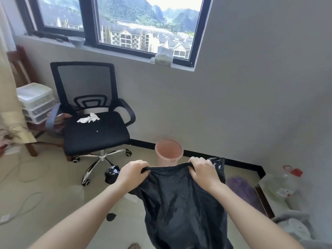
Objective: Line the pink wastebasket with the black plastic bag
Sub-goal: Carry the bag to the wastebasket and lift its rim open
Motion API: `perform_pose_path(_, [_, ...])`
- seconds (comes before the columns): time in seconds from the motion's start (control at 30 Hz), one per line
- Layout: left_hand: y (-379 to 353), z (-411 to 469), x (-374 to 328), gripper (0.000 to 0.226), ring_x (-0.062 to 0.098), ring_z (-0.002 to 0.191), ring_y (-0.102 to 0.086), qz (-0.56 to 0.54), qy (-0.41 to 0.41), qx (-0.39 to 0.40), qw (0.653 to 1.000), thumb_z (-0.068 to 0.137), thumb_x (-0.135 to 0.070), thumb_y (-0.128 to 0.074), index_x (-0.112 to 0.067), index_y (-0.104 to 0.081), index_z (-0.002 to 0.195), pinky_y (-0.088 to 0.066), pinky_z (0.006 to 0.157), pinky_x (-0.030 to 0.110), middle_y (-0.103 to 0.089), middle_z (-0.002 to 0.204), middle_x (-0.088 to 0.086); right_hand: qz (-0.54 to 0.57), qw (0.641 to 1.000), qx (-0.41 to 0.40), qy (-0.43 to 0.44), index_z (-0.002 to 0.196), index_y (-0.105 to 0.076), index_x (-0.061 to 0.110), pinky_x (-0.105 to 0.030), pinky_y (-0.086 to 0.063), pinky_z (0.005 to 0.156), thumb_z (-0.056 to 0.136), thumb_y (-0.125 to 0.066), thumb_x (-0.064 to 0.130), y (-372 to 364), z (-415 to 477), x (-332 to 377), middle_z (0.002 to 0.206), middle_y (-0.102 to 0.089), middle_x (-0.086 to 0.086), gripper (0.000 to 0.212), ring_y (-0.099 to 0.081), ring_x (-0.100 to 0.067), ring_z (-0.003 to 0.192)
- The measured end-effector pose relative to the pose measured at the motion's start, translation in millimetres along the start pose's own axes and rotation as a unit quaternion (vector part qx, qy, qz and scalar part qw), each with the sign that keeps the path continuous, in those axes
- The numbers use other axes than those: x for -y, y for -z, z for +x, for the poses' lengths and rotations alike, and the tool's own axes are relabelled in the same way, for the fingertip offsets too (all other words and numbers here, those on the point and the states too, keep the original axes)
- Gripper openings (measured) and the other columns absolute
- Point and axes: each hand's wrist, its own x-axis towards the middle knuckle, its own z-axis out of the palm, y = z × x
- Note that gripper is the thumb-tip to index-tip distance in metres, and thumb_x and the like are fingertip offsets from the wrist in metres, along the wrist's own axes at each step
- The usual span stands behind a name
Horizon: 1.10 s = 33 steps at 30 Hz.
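Observation:
The pink wastebasket stands upright on the floor against the wall, its mouth bare and its lower part hidden behind the bag. In front of it hangs the black plastic bag, stretched between both hands at its top edge. My left hand pinches the bag's top left corner. My right hand grips the top right corner, where a bunch of plastic sticks up. The bag's top edge is level with the basket's lower half, nearer to me.
A black office chair with crumpled tissue on its seat stands to the left. A small black bag bundle lies by its wheels. A clear jug with a red cap and a purple mat sit at right. Cables trail across the floor at left.

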Motion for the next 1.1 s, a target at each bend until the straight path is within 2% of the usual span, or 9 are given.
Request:
perform_pose_path(0.17, [-16.2, 105.3, 17.6, 0.018, 0.026, 0.098, -0.059, -0.027, -0.004, 0.003, 1.000, 0.085, -0.017, -0.053, -0.012, -0.067, 0.096, -0.047, 0.080, 0.034, -0.068, 0.101, 0.006, -0.009, 0.999, 0.035, -0.036, 0.101, -0.055, 0.006, -0.038, -0.036, 0.085, 0.093, -0.045, 0.018, -24.7, 81.6, -39.0, 0.100, -0.065, -0.011, 0.018, -0.054, -0.030, 0.098])
perform_pose_path(0.37, [-29.4, 215.7, 33.5, 0.019, 0.023, 0.099, -0.059, -0.033, 0.005, 0.023, 0.999, 0.085, -0.014, -0.052, -0.014, -0.067, 0.097, -0.042, 0.075, 0.029, -0.069, 0.102, 0.003, -0.008, 0.995, 0.062, -0.076, 0.104, -0.057, 0.009, -0.035, -0.035, 0.088, 0.091, -0.047, 0.017, -40.1, 158.9, -77.0, 0.102, -0.065, -0.006, 0.018, -0.055, -0.026, 0.100])
perform_pose_path(0.53, [-70.5, 281.6, 34.2, 0.021, 0.021, 0.100, -0.060, -0.035, 0.012, 0.094, 0.995, 0.084, -0.012, -0.054, -0.014, -0.067, 0.100, -0.039, 0.070, 0.025, -0.069, 0.106, 0.002, 0.013, 0.981, 0.127, -0.143, 0.105, -0.060, 0.013, -0.031, -0.033, 0.090, 0.090, -0.046, 0.018, -76.1, 179.9, -126.5, 0.110, -0.063, -0.001, 0.021, -0.051, -0.020, 0.105])
perform_pose_path(0.7, [-113.7, 331.4, 27.4, 0.023, 0.020, 0.102, -0.059, -0.019, 0.039, 0.137, 0.990, 0.085, -0.013, -0.054, -0.016, -0.065, 0.104, -0.040, 0.072, 0.024, -0.067, 0.111, 0.001, 0.041, 0.970, 0.179, -0.161, 0.102, -0.061, 0.011, -0.030, -0.033, 0.091, 0.091, -0.044, 0.018, -114.8, 214.5, -177.9, 0.109, -0.062, -0.003, 0.021, -0.050, -0.020, 0.104])
perform_pose_path(0.83, [-149.5, 364.1, 24.3, 0.025, 0.022, 0.104, -0.058, 0.016, 0.093, 0.178, 0.980, 0.085, -0.014, -0.051, -0.018, -0.063, 0.107, -0.039, 0.071, 0.025, -0.065, 0.113, 0.002, 0.069, 0.963, 0.217, -0.141, 0.101, -0.061, 0.011, -0.031, -0.034, 0.093, 0.090, -0.044, 0.018, -143.3, 251.4, -220.6, 0.109, -0.062, -0.003, 0.021, -0.050, -0.021, 0.104])
perform_pose_path(0.93, [-173.4, 382.3, 19.5, 0.027, 0.023, 0.107, -0.056, 0.039, 0.142, 0.198, 0.969, 0.085, -0.015, -0.051, -0.019, -0.061, 0.109, -0.044, 0.078, 0.029, -0.064, 0.115, 0.003, 0.087, 0.956, 0.250, -0.128, 0.102, -0.061, 0.012, -0.030, -0.034, 0.093, 0.090, -0.045, 0.018, -159.0, 272.4, -250.2, 0.110, -0.062, -0.002, 0.021, -0.050, -0.020, 0.105])
perform_pose_path(1.1, [-206.4, 396.8, 16.5, 0.033, 0.020, 0.111, -0.055, 0.021, 0.224, 0.169, 0.960, 0.085, -0.010, -0.049, -0.020, -0.058, 0.115, -0.043, 0.085, 0.029, -0.061, 0.119, 0.000, 0.113, 0.941, 0.300, -0.113, 0.100, -0.060, 0.016, -0.032, -0.034, 0.092, 0.089, -0.047, 0.017, -194.2, 306.7, -282.8, 0.112, -0.062, -0.001, 0.017, -0.048, -0.021, 0.108])
